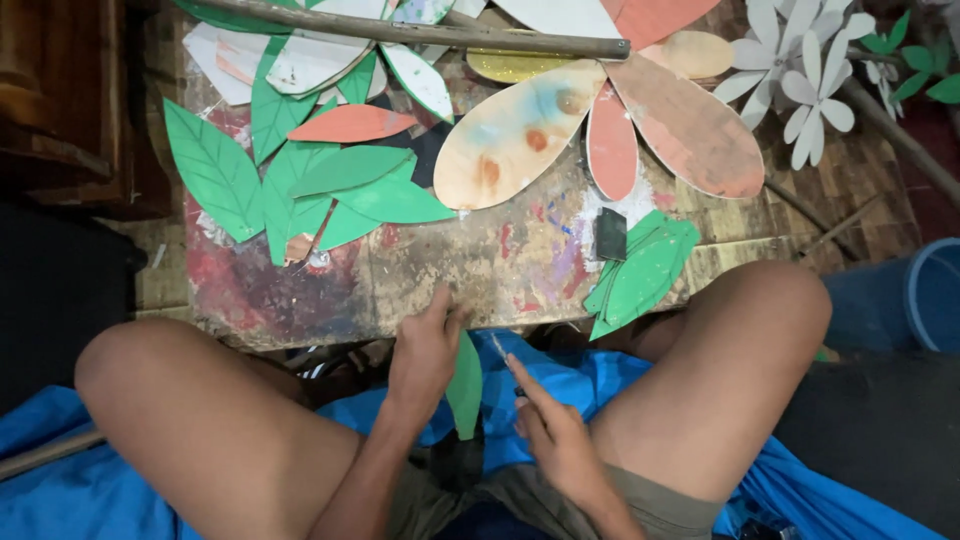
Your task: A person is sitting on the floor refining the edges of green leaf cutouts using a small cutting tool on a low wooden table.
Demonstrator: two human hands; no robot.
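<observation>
My left hand [425, 350] grips a green leaf-shaped cutout [466, 385] by its upper edge, holding it upright against the front edge of a paint-stained wooden board [430, 270]. My right hand [545, 425] holds a thin tool [505, 360] with a small pale tip, pointed toward the leaf's right edge. Both hands sit between my bare knees, above blue cloth [560, 385].
A stack of green leaves [645, 270] and a small dark block [610, 233] lie at the board's right front. More green leaves [300, 180], large wooden petals [520, 135] and a long stick [420, 32] lie farther back. White flowers [800, 70] and a blue bucket [935, 295] are at right.
</observation>
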